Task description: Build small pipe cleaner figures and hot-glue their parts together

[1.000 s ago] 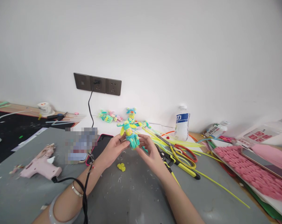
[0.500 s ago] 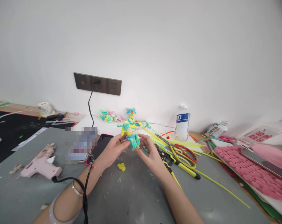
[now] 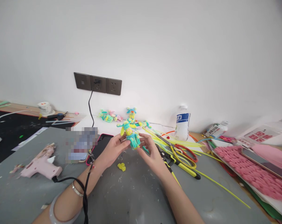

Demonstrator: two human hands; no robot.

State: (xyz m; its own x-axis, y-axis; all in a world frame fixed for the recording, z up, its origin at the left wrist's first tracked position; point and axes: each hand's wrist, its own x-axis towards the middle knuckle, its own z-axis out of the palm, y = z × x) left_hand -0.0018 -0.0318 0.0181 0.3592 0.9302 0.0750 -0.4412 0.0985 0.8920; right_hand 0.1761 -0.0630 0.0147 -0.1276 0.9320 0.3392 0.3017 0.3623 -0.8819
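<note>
Between both hands is a small pipe-cleaner figure [image 3: 133, 140], turquoise below with a yellow and turquoise upper part, tilted. My left hand [image 3: 116, 147] has its thumb and fingers closed on the figure's left side. At its right side, the bent fingers and thumb of my right hand [image 3: 151, 151] grip it near the lower end; some fingertips are hidden behind it. A yellow fuzzy piece [image 3: 121, 167] lies on the grey mat [image 3: 129, 199] below the hands. Just behind the held figure stands a similar figure [image 3: 131, 112].
Scissors [image 3: 185, 152], yellow-handled pliers [image 3: 186, 169] and yellow pipe cleaners [image 3: 222, 183] lie right of my hands. A pink glue gun [image 3: 41, 165] is at left, its black cord [image 3: 84, 199] crossing my left forearm. Phones [image 3: 101, 144] lie nearby; a white bottle [image 3: 182, 124] stands behind.
Almost nothing differs. My right thumb has shifted slightly at the figure's lower end, while the left hand keeps its place.
</note>
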